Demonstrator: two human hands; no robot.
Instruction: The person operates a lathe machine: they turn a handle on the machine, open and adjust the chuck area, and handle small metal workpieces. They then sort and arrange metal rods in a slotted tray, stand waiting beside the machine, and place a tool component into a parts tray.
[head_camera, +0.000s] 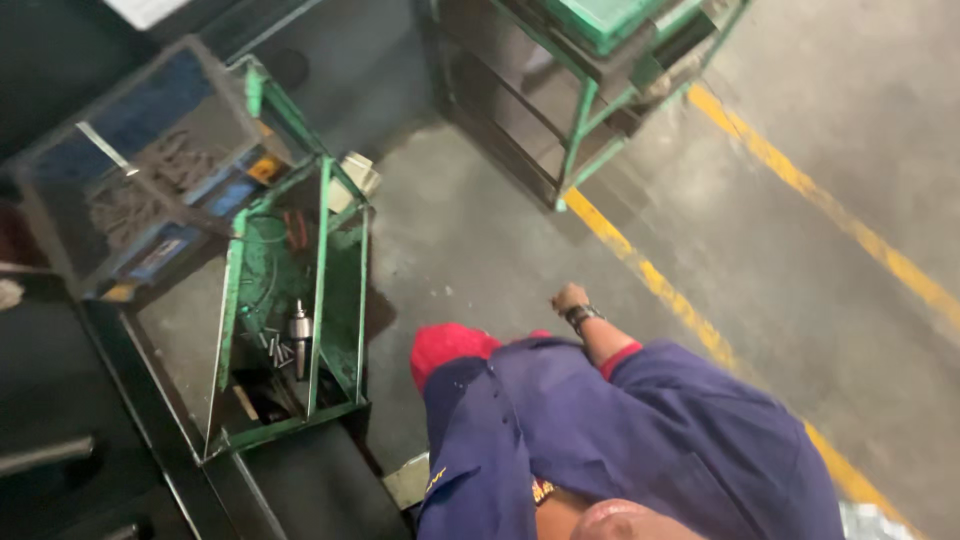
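Fist closed, right hand (571, 297) curled on nothing visible. Left hand is out of view.

Left to right:
- Clear-sided bin (120, 190) of dark metal parts, raised on its stand, probably for easy reach.
- Green rack (322, 250) below it; its tray keeps a chuck-like steel tool (299, 333) and loose pins (272, 346) together.
- Red cloth (447, 346), bunched against the blue sleeve (560, 400), is the thing nearest the fist.
- Arm bent, wrist banded, knuckles over bare concrete, short of the yellow floor line (690, 312).

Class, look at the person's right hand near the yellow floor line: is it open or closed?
Closed: the right hand is curled into a fist, holding nothing visible.
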